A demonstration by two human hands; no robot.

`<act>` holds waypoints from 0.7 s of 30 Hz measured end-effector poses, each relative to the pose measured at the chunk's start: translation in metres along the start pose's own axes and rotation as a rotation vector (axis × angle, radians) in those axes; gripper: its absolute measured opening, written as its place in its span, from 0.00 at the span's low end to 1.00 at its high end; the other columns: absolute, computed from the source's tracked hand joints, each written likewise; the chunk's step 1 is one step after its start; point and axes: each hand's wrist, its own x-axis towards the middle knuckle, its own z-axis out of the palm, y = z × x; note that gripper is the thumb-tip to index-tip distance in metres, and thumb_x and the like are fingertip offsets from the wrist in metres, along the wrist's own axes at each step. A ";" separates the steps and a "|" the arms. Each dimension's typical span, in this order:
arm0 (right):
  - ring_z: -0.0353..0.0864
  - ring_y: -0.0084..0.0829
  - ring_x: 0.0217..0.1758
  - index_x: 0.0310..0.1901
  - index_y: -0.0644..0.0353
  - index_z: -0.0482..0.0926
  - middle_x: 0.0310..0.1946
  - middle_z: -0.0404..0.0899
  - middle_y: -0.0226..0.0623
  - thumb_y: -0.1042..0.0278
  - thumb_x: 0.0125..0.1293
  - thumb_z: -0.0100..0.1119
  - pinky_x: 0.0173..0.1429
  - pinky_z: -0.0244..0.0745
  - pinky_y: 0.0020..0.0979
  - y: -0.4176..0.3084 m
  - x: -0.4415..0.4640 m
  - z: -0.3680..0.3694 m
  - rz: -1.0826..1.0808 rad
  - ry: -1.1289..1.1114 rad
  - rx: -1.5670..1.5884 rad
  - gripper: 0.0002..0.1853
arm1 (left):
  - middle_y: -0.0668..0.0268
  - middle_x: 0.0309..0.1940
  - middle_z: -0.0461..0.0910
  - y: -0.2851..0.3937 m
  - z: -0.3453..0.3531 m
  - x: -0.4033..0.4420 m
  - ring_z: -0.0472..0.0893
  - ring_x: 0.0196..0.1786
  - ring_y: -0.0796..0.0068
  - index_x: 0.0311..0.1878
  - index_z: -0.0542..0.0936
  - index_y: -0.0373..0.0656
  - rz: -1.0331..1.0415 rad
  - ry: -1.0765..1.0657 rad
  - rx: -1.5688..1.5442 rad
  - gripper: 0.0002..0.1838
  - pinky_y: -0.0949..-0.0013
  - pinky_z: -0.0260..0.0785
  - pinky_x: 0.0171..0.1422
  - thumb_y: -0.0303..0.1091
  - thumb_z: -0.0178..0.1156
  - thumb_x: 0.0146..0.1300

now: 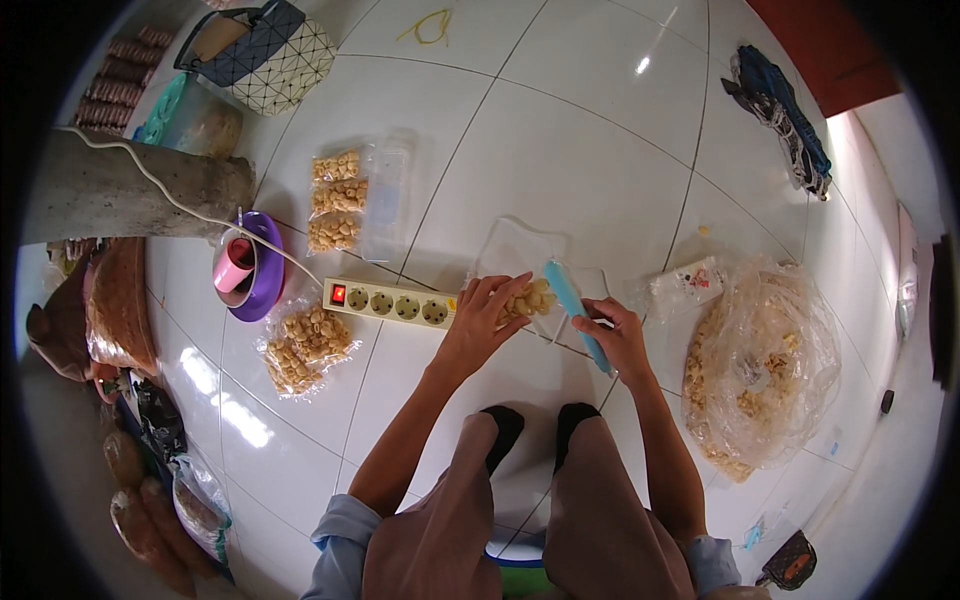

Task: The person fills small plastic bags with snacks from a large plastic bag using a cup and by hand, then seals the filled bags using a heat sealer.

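My left hand (482,318) is closed around a small clear plastic bag of ring-shaped snacks (532,298), in front of my feet. In my right hand (615,335) is a long light-blue bag sealer (575,305), tilted with its upper end beside the bag. Whether the sealer touches the bag's mouth I cannot tell. Just left of my left hand lies a cream power strip (385,302) with a red switch. A clear plastic sheet or bag (520,245) lies on the tiles beyond my hands.
To the right sits a big clear bag of snacks (765,370), with a small printed packet (690,285) near it. At left are filled packs (337,200), a loose snack bag (305,350) and a purple basin (265,270) with a pink cup (234,263). A white cord (170,185) crosses a pillar.
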 end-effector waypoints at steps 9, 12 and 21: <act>0.78 0.26 0.45 0.50 0.69 0.74 0.37 0.76 0.36 0.67 0.55 0.66 0.47 0.75 0.27 0.008 0.001 -0.003 0.031 -0.110 0.086 0.22 | 0.61 0.51 0.69 -0.004 0.000 0.000 0.68 0.54 0.59 0.61 0.66 0.50 -0.014 0.018 0.023 0.31 0.57 0.59 0.60 0.35 0.64 0.53; 0.77 0.27 0.45 0.51 0.69 0.72 0.39 0.76 0.36 0.65 0.55 0.66 0.47 0.75 0.28 0.012 0.003 -0.007 0.053 -0.066 0.095 0.25 | 0.61 0.51 0.69 -0.006 0.000 -0.001 0.68 0.54 0.59 0.62 0.66 0.50 -0.033 0.033 0.032 0.31 0.57 0.59 0.60 0.34 0.64 0.54; 0.70 0.38 0.41 0.49 0.66 0.68 0.40 0.67 0.43 0.61 0.45 0.71 0.46 0.68 0.34 0.066 0.021 0.015 -0.221 0.397 -0.605 0.31 | 0.60 0.49 0.69 -0.005 0.004 -0.001 0.69 0.51 0.59 0.62 0.66 0.48 -0.083 0.138 -0.143 0.29 0.58 0.61 0.57 0.34 0.62 0.56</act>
